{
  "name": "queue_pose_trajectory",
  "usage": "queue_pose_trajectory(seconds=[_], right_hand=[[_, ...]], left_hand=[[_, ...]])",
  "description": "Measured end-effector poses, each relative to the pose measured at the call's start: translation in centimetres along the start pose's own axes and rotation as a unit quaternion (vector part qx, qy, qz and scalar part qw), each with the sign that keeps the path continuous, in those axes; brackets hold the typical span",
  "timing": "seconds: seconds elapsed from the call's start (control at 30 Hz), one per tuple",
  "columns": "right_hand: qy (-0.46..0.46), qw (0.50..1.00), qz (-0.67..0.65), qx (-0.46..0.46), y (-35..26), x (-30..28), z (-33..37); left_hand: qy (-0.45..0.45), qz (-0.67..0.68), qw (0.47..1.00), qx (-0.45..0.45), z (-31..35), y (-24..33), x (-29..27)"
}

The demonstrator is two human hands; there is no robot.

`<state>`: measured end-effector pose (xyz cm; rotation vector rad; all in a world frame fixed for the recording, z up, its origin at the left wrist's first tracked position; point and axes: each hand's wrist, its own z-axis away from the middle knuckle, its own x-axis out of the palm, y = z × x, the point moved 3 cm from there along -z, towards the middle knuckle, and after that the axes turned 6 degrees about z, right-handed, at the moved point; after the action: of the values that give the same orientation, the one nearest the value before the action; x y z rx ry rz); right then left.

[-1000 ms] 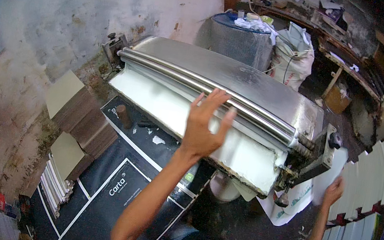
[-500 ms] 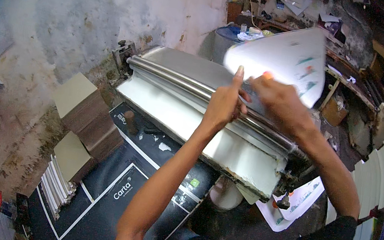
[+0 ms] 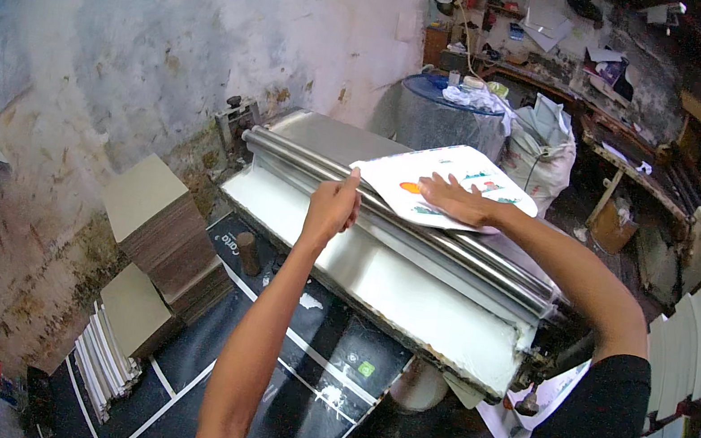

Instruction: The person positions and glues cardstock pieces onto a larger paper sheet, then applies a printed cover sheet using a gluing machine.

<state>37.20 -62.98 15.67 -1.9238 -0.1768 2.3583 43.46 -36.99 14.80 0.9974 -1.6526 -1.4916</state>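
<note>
A white printed sheet [image 3: 436,163] with rounded corners and orange and green marks lies over the top of a roller machine. My right hand [image 3: 460,203] rests flat on it, fingers spread. At the sheet's left corner is my left hand [image 3: 333,206], thumb on the corner and the other fingers curled; their hold is partly hidden. Shiny metal rollers [image 3: 302,164] run along the machine beneath both hands. In front of them lies a long trough [image 3: 378,274], white inside.
Stacked grey boards [image 3: 158,231] and white strips [image 3: 105,359] sit on a black table [image 3: 187,403] with white lines. Behind the machine stand a blue-topped drum [image 3: 451,121] and a white sack [image 3: 542,148]. Another printed sheet [image 3: 509,433] lies below the machine's right end.
The sheet, raised and blurred before, now lies down on the machine. My right hand has gone from gripping its edge to lying flat on it. My left hand has shifted left to its corner.
</note>
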Motion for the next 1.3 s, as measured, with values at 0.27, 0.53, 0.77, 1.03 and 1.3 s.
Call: queue_pose_trajectory(seconds=[0.27, 0.53, 0.77, 1.03, 1.3], right_hand=[[0.101, 0.991, 0.063, 0.056, 5.2, -1.2, -4.1], [0.083, 0.989, 0.107, 0.051, 3.0, 0.1, -3.9], [0.07, 0.99, 0.105, 0.056, 1.5, 0.8, -2.3], [0.063, 0.991, 0.112, 0.049, 1.0, 1.2, -1.7], [0.065, 0.991, 0.112, 0.035, 0.8, 1.6, -1.8]], left_hand=[[-0.008, -0.253, 0.937, 0.239, 7.7, 1.9, -1.9], [-0.012, -0.329, 0.868, 0.371, 9.7, 0.1, -2.1], [0.012, -0.3, 0.855, 0.423, 8.8, -2.2, 0.4], [0.039, -0.286, 0.831, 0.475, 7.8, -3.4, 2.3], [0.031, -0.316, 0.775, 0.546, 5.5, -4.6, 4.3]])
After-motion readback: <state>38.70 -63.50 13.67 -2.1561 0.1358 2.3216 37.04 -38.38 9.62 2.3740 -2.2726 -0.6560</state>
